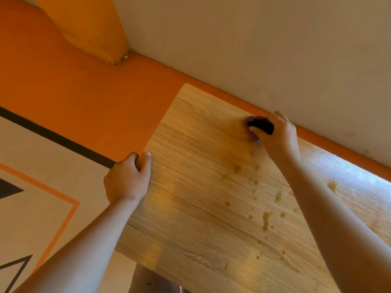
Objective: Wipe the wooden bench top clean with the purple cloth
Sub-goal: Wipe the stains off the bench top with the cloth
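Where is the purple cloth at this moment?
In the head view, the purple cloth is bunched under the right hand, at the far side of the wooden bench top, close to the orange strip below the wall.

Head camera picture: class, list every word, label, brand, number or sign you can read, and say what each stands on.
None: no readable text is in view.
The wooden bench top, the purple cloth gripped by the right hand, the left hand, the orange wall and the black stripe bear no lettering.
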Demonstrator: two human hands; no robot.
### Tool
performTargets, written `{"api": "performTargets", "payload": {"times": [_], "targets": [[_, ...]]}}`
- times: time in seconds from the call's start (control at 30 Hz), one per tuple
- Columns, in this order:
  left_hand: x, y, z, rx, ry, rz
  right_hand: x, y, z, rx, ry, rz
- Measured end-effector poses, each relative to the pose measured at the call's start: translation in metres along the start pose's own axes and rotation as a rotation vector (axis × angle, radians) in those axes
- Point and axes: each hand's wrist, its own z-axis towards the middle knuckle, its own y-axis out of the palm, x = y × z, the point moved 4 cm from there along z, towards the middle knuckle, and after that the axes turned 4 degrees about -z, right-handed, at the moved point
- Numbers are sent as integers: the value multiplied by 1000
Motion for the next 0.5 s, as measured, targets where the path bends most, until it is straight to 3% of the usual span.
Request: {"api": "performTargets", "payload": {"times": [0.13,0.37,0.5], "targets": [[0,0,-1,10,6,-14,-26,18,-26,-20,-21,70],[-1,-2,-2,26,31,-30,-123,75,-165,-438,-438,207],[-2,0,0,21,28,-30,-122,74,-164,-494,-609,143]]}}
